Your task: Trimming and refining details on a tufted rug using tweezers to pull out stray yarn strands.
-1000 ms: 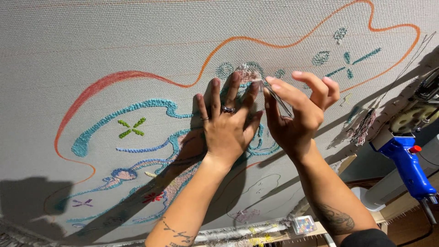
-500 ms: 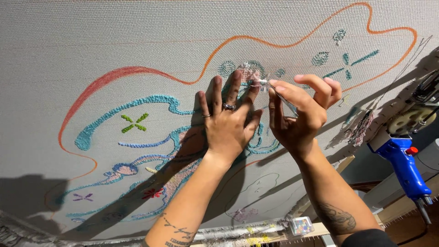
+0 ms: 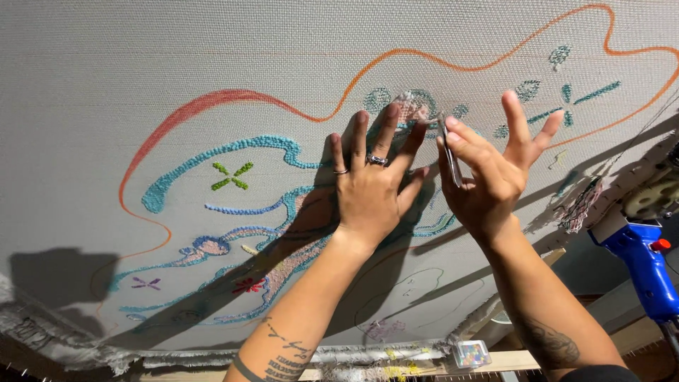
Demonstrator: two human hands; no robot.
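Head view, left hand [image 3: 368, 191]: spread flat, fingers fanned, pressed on the stretched grey cloth [image 3: 177, 64] near its middle, rings on two fingers.
Head view, right hand [image 3: 488, 177]: thumb and forefinger pinching slim metal tweezers [image 3: 448, 152]; other fingers splayed upward.
Tweezers: tip against the cloth just beside a pale tufted patch [image 3: 410, 106], close to the left fingertips.
Cloth: orange outline [image 3: 233, 95], teal yarn lines [image 3: 240, 145], green cross [image 3: 232, 177].
Right edge: blue tufting gun [image 3: 640, 262], apart from both hands.
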